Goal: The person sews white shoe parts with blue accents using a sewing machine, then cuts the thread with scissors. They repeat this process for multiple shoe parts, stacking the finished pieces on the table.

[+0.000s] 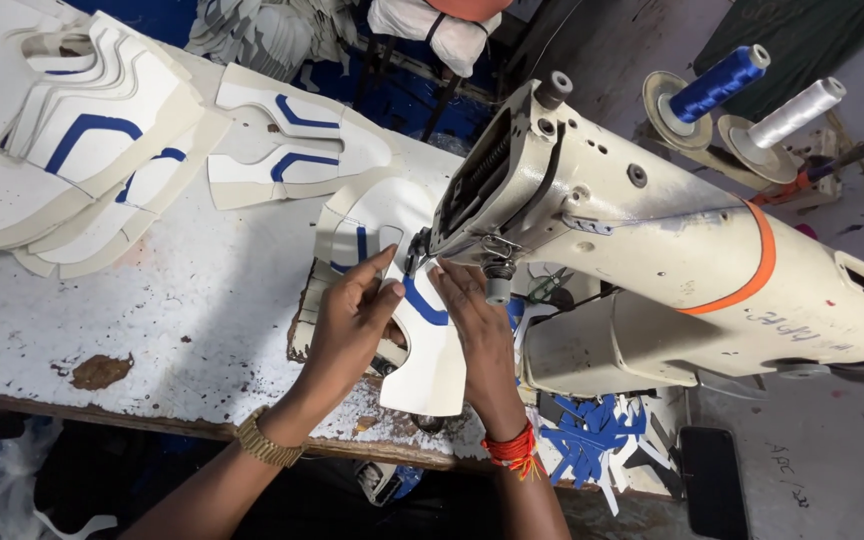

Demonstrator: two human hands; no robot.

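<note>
Head view: fingers of my left hand (347, 318) and right hand (479, 335) lie flat and slightly spread, pressing a white shoe panel (422, 345) with a blue stripe onto the table (172, 300) at the needle of the sewing machine (652, 260). Stitching step, I judge; next calls for steady feeding along the stripe. Panel curved, clean-edged. Finished panels (292, 145) lie well apart.
</note>
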